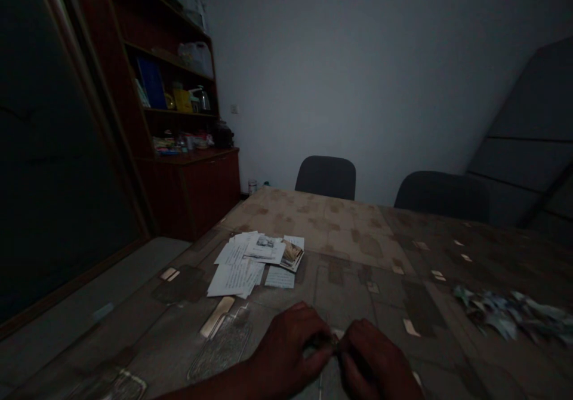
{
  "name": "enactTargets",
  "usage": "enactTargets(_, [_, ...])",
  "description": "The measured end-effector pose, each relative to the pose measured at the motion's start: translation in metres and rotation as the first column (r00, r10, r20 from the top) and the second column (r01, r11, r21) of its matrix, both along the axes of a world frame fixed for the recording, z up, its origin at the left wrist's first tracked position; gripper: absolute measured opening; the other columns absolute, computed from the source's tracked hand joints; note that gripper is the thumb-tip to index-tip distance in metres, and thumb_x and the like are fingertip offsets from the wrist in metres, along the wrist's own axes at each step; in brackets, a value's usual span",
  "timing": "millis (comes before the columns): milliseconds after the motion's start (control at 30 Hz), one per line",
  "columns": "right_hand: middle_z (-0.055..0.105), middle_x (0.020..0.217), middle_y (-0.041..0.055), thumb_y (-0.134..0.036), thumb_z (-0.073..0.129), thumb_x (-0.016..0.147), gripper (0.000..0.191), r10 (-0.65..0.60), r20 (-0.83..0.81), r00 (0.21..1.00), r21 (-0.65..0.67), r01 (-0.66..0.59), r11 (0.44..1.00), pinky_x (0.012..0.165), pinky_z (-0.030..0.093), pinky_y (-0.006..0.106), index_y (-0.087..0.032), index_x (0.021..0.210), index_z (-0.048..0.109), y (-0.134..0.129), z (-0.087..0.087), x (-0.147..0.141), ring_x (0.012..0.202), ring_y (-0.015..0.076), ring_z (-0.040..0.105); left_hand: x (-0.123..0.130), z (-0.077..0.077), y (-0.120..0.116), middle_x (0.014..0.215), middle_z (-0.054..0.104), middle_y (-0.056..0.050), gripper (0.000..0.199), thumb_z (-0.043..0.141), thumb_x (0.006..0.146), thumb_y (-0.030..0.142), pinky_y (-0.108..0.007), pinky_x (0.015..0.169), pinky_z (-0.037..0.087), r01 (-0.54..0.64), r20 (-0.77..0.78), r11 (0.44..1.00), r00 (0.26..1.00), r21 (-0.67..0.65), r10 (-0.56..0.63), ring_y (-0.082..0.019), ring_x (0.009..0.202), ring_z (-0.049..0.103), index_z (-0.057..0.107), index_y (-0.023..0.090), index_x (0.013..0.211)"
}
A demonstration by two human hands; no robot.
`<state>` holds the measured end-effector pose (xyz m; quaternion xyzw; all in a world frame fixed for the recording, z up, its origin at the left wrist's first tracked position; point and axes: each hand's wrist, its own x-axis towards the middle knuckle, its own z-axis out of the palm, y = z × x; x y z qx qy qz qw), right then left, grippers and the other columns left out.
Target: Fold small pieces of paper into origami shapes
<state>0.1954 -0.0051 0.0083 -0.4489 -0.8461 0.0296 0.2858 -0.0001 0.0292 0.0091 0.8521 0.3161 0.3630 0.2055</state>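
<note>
Close together over the near part of the table, my left hand and my right hand meet at their fingertips. Both are closed in a pinch, thumbs against fingers. Between them shows a small pale bit of something, too dark and mostly hidden to name. Beyond my left hand lies a loose stack of printed paper sheets, with a small picture card at its right side. Off to the right of my right hand is a heap of crumpled, pale and greenish paper-like pieces.
A patterned cloth covers the table. Behind its far edge stand two grey chairs, one at the middle and another to the right. At the left is a reddish wooden cabinet with filled shelves. The room is dim.
</note>
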Motion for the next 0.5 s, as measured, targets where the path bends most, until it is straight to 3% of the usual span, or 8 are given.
enactTargets(167, [0.062, 0.069, 0.0022, -0.009, 0.048, 0.081, 0.015, -0.011, -0.111, 0.994, -0.027, 0.008, 1.000, 0.053, 0.045, 0.023, -0.021, 0.074, 0.052, -0.004, 0.006, -0.004, 0.067, 0.0178, 0.061, 0.007, 0.001, -0.006, 0.069, 0.065, -0.002, 0.017, 0.062, 0.065, 0.001, -0.024, 0.063, 0.041, -0.010, 0.111, 0.999, 0.994, -0.047, 0.015, -0.016, 0.070, 0.058, 0.067, 0.016, 0.071])
enactTargets(333, [0.061, 0.068, 0.0014, -0.011, 0.047, 0.083, 0.014, -0.008, -0.130, 0.991, -0.086, -0.004, 0.996, 0.054, 0.044, 0.023, -0.020, 0.074, 0.053, -0.005, 0.008, -0.008, 0.063, 0.0165, 0.060, 0.009, 0.002, -0.008, 0.063, 0.062, -0.001, 0.020, 0.057, 0.063, -0.001, -0.024, 0.060, 0.038, -0.008, 0.176, 0.999, 0.984, -0.038, 0.015, -0.015, 0.065, 0.057, 0.067, 0.016, 0.067])
enactTargets(500, [0.059, 0.067, 0.0013, -0.010, 0.047, 0.081, 0.015, -0.003, -0.105, 0.994, -0.048, -0.002, 0.999, 0.055, 0.042, 0.024, -0.020, 0.072, 0.051, -0.006, 0.010, -0.012, 0.063, 0.0169, 0.059, 0.011, 0.003, -0.009, 0.059, 0.060, 0.000, 0.019, 0.055, 0.058, 0.001, -0.024, 0.057, 0.036, -0.045, 0.181, 0.999, 0.983, -0.001, 0.044, -0.015, 0.061, 0.056, 0.065, 0.016, 0.062])
